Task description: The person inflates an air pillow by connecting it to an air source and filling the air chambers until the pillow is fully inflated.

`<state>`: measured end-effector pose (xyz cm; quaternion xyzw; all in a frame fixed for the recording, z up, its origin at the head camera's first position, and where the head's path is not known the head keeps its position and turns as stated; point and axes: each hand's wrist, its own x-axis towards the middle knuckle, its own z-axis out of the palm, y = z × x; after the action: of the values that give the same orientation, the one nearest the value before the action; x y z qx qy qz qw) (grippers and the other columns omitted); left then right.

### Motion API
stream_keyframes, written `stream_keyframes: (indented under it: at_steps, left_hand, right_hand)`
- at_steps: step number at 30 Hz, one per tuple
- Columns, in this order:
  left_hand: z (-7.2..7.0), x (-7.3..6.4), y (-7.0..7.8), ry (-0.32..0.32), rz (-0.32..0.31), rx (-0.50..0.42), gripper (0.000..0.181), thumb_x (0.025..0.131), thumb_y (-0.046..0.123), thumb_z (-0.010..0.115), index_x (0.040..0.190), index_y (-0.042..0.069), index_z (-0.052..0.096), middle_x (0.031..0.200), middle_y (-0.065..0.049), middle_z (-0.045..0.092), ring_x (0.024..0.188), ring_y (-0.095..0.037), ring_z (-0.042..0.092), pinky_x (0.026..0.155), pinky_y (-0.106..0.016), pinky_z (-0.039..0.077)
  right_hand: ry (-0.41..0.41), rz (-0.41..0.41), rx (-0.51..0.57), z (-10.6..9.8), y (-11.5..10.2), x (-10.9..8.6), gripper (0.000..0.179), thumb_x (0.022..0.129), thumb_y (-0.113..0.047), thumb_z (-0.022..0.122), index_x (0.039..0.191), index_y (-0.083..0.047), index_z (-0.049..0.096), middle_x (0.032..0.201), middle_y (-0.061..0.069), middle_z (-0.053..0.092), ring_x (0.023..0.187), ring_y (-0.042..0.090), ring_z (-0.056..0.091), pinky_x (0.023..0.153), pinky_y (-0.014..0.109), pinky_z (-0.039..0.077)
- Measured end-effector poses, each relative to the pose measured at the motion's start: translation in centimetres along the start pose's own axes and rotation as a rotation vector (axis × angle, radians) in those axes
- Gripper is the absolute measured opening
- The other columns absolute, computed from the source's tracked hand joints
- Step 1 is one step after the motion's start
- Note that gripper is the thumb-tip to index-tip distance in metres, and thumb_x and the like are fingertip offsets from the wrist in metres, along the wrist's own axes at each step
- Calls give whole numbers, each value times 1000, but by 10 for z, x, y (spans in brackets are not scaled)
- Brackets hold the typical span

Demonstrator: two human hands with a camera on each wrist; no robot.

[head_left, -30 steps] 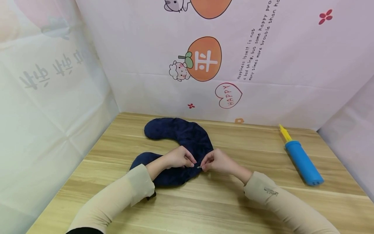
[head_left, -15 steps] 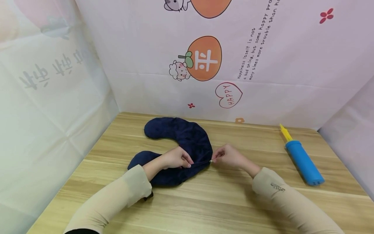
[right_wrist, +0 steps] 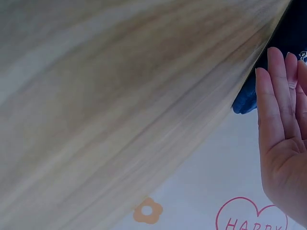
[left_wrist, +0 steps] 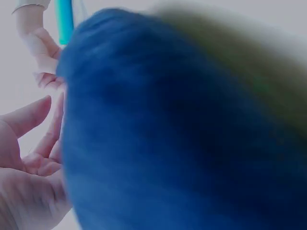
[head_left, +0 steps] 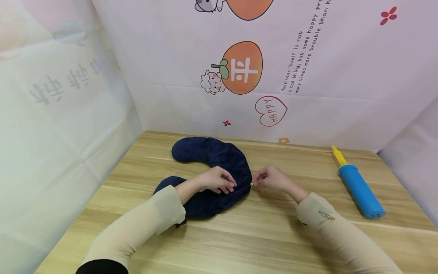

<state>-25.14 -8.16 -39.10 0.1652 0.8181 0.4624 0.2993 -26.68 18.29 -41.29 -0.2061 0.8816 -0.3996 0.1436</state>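
A navy U-shaped neck pillow (head_left: 234, 158) lies on the wooden table, its curved side toward the right. At the outer edge of that curve, my right hand (head_left: 272, 179) pinches a small metal zipper pull (head_left: 251, 184) between thumb and fingertip. The right wrist view also catches the pull (right_wrist: 302, 56) at the frame's edge, beside the right fingers. Over the pillow's middle is my left hand (head_left: 219, 179), fingers relaxed and close to the fabric. Thumb and fingers stand apart in the left wrist view, where the pillow (left_wrist: 153, 120) fills most of the frame.
A blue hand pump (head_left: 361, 190) with a yellow nozzle lies at the table's right side. White printed cloth (head_left: 191, 106) hangs behind the table and along both sides. A small black piece (head_left: 180, 223) shows under the left sleeve.
My right hand has drawn the zipper pull right and slightly away along the seam to the pillow's outer edge. My left fingers, earlier pinching the fabric, have loosened and shifted slightly right.
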Motion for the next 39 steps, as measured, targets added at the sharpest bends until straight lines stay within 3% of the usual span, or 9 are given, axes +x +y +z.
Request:
stream_keyframes:
  at_steps: [4,10,14,19,28,39]
  left_hand:
    - [4,9,9,-20,-56,-108,21,101,11,65,119,2,72,97,-3,75,84,-14,72,73,-28,57]
    - [13,16,8,-20,-96,-188,21,95,8,73,114,0,74,92,-2,73,75,-12,68,69,-24,57]
    - [19,18,7,28,-72,-162,18,89,5,79,106,-1,75,86,-2,71,69,-11,65,69,-25,57]
    - [26,22,8,73,-19,-156,16,86,-7,76,102,-8,74,88,-6,74,67,-9,65,71,-26,59]
    - [17,21,-7,51,-153,-315,20,95,-6,66,115,-5,71,80,-2,63,68,-9,60,64,-20,54]
    - [10,16,-11,16,-129,-336,20,97,-4,65,116,-2,70,89,-3,67,72,-12,61,68,-24,55]
  right_hand:
    - [-14,-6,7,-3,1,0,3,89,-1,74,90,2,75,79,3,71,71,12,60,68,31,52]
    - [-11,-4,-16,-5,-5,3,4,89,-2,74,88,1,76,81,2,72,74,12,59,72,31,51]
    - [-22,-11,-15,-4,-11,6,4,88,-3,74,87,0,76,83,2,73,76,11,60,72,29,51]
    - [-27,-19,14,-5,-14,9,4,87,-1,74,87,3,75,84,5,74,78,10,62,73,29,53]
    - [-37,-34,28,-6,-11,12,5,89,1,73,88,6,74,83,7,73,76,11,63,71,29,55]
    - [-2,26,-38,-19,0,17,7,92,-1,70,92,4,76,86,6,74,77,13,63,70,29,53]
